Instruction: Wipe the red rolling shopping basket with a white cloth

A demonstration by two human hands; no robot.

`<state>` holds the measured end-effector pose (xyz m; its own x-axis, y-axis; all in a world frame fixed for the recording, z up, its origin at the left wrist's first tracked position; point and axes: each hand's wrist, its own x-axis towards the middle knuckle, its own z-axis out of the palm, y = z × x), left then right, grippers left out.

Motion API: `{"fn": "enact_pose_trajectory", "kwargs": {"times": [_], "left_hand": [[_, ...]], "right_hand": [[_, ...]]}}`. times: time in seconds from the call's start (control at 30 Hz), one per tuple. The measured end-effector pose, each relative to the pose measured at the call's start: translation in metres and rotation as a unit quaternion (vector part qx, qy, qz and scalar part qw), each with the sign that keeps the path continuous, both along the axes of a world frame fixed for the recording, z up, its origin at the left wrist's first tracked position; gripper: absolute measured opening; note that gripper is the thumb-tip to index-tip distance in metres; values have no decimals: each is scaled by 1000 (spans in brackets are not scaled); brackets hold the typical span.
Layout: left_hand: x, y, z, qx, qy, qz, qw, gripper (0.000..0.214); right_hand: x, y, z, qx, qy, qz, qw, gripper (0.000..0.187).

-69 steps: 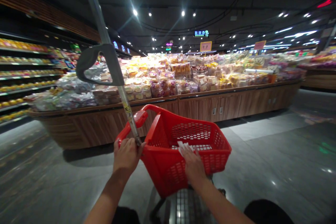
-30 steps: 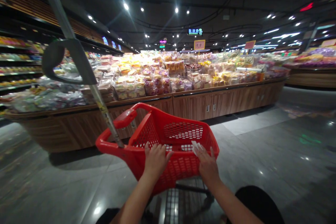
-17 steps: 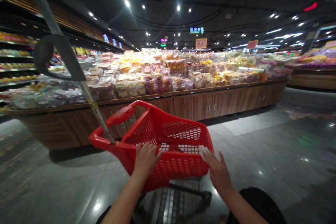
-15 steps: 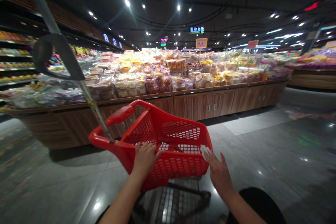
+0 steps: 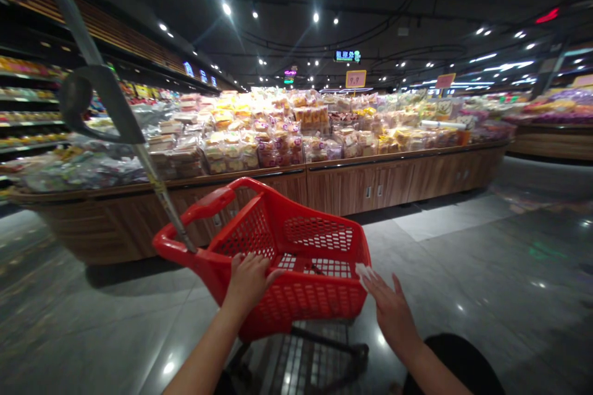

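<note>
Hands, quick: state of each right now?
Left hand: laid over the near rim of the cart; can't tell if it's gripping.
Right hand: holding a white wipe by the cart's corner.

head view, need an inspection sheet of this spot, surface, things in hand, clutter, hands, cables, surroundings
Surface: grey floor, glossy, with light reflections
Things in hand: white cloth or tissue; red cart, a slanted pole with a grey grip rising from its handle end
Clutter: something small and dark inside the cart, too small to identify
Hands: left hand on the cart's near rim; right hand with the white cloth, at the corner farthest from the handle
Cables: nothing seen around the cart
Surroundings: wooden counter piled with bagged goods; price sign above; stocked shelves at picture left
</note>
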<state>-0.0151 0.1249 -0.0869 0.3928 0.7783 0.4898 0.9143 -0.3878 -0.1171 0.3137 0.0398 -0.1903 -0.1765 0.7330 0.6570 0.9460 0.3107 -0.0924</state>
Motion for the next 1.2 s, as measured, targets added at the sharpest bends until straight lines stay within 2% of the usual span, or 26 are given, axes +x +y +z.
{"fn": "enact_pose_trajectory", "kwargs": {"times": [0.07,0.2,0.27,0.37,0.47,0.53,0.6,0.67,0.8,0.9,0.97,1.07,1.2], "left_hand": [[0,1,0,0,-3,0,1000,36],[-2,0,0,-4,-9,-6,1000,35],[-6,0,1,-6,-11,-9,1000,34],[-16,2,4,-13,-10,-7,1000,33],[-27,6,8,-30,-9,-9,999,34],[-28,4,10,-23,-18,0,1000,31],[-17,-1,7,5,-39,15,999,25],[6,-11,0,26,-67,8,997,23],[74,-35,-28,-26,-115,-78,990,23],[110,-45,-48,-48,-130,-76,988,20],[117,-46,-55,-51,-134,-64,988,22],[112,-42,-57,-56,-130,-73,987,23],[104,-40,-57,-54,-129,-73,987,25]], "right_hand": [[-9,1,-1,-1,6,-4,1000,66],[-44,4,2,7,0,46,999,66],[-45,2,2,2,-4,63,998,65],[-20,0,0,-19,-4,46,999,66],[15,0,-3,-22,13,-27,999,66],[25,2,-3,-17,23,-64,998,65],[19,3,-3,-16,19,-58,998,67],[-1,1,-5,-17,8,-20,1000,70],[-43,-5,-15,-9,2,36,999,72],[-46,-4,-19,1,-11,66,998,72],[-36,3,-17,-1,-14,71,997,73],[-29,12,-14,-7,12,36,999,76],[-54,6,-17,3,38,57,998,73]]}}
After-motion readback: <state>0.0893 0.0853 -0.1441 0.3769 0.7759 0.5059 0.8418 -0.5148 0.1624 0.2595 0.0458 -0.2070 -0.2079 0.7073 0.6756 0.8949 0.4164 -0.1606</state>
